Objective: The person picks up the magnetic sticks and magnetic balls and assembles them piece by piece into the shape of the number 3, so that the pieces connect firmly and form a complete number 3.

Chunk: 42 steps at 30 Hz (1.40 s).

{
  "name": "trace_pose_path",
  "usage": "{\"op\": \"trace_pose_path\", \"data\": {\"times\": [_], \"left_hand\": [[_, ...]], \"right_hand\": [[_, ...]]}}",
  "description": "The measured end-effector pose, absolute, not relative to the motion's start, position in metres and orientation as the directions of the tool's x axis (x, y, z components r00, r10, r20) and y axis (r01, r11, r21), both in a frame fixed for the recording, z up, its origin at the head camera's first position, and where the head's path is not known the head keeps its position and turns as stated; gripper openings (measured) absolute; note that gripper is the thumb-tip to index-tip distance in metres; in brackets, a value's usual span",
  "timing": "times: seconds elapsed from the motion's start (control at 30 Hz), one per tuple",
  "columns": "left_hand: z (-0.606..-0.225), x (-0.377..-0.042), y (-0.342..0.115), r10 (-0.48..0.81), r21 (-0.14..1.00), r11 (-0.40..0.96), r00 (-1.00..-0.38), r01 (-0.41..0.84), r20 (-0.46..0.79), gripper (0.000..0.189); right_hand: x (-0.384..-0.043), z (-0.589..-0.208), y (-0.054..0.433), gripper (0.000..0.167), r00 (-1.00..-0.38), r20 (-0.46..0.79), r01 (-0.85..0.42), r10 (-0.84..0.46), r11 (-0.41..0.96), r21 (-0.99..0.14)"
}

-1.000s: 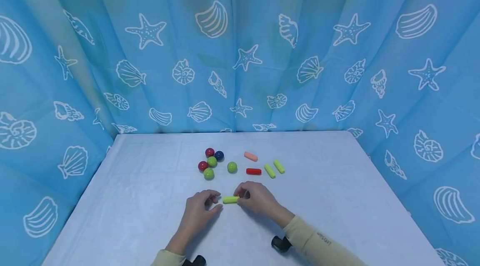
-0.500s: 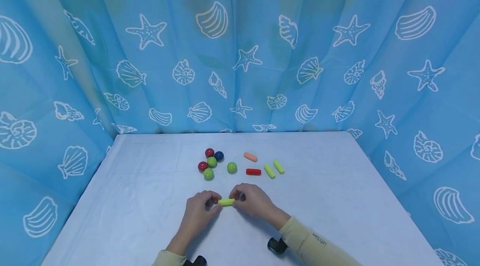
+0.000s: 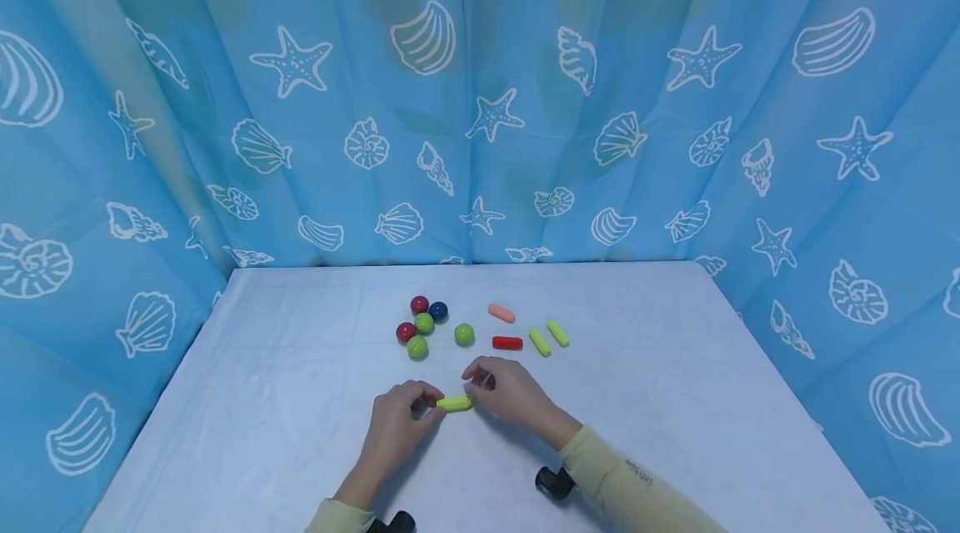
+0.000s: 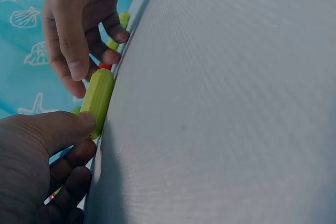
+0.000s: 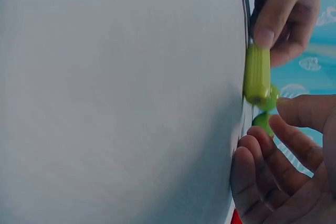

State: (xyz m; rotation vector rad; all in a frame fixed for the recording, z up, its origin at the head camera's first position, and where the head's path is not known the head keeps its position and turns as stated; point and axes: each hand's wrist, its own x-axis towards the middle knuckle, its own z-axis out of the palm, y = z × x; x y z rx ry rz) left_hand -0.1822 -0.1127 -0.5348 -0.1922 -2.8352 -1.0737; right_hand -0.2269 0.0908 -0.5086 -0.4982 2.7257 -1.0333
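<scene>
1. left hand (image 3: 401, 424) has one end of a yellow-green stick (image 3: 454, 404) pinched, thumb on top in the left wrist view. that thumb covers part of it, and whatever's underneath is hidden.
2. right hand (image 3: 513, 391) is just beside the stick's other end, thumb and fingers parted, not gripping anything. can't tell if the thumb grazes the stick.
3. so the hands are apart, with the stick between them, low over or on the white table (image 3: 675, 399); hard to say which.
4. past them: a red stick (image 3: 507, 343), a pink stick (image 3: 502, 313) and two more yellow-green sticks (image 3: 539, 342). the left wrist view only gets slivers of red and yellow-green behind the right hand.
5. left of those, a lone green ball (image 3: 464, 334) and a five-ball cluster (image 3: 423, 324), some partly overlapped.
6. both sleeves (image 3: 630, 483) run off the bottom edge; the lettering's too small to read.
7. blue shell-print curtain (image 3: 480, 99) behind, cropped up top.
</scene>
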Motion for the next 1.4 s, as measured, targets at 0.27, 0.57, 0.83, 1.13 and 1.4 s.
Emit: {"op": "trace_pose_path", "data": {"times": [0.27, 0.57, 0.83, 1.13, 1.4], "left_hand": [[-0.535, -0.183, -0.114, 0.081, 0.664, 0.732, -0.988, 0.151, 0.135, 0.016], [-0.535, -0.182, -0.113, 0.084, 0.662, 0.733, -0.987, 0.156, 0.139, 0.016], [-0.535, -0.182, -0.113, 0.106, 0.66, 0.73, -0.984, 0.177, 0.146, 0.016], [-0.535, -0.182, -0.114, 0.109, 0.665, 0.723, -0.982, 0.186, 0.157, 0.017], [-0.534, -0.181, -0.115, 0.087, 0.667, 0.727, -0.986, 0.16, 0.142, 0.016]], "right_hand": [[-0.248, -0.505, 0.085, 0.032, -0.977, 0.031, -0.172, -0.21, 0.701, -0.692], [-0.271, -0.509, 0.075, 0.046, -0.985, 0.06, -0.164, -0.163, 0.751, -0.64], [-0.283, -0.514, 0.071, 0.045, -0.981, 0.084, -0.189, -0.175, 0.762, -0.619], [-0.284, -0.511, 0.068, 0.033, -0.975, 0.089, -0.214, -0.203, 0.752, -0.623], [-0.279, -0.509, 0.07, 0.031, -0.975, 0.05, -0.201, -0.218, 0.756, -0.623]]}}
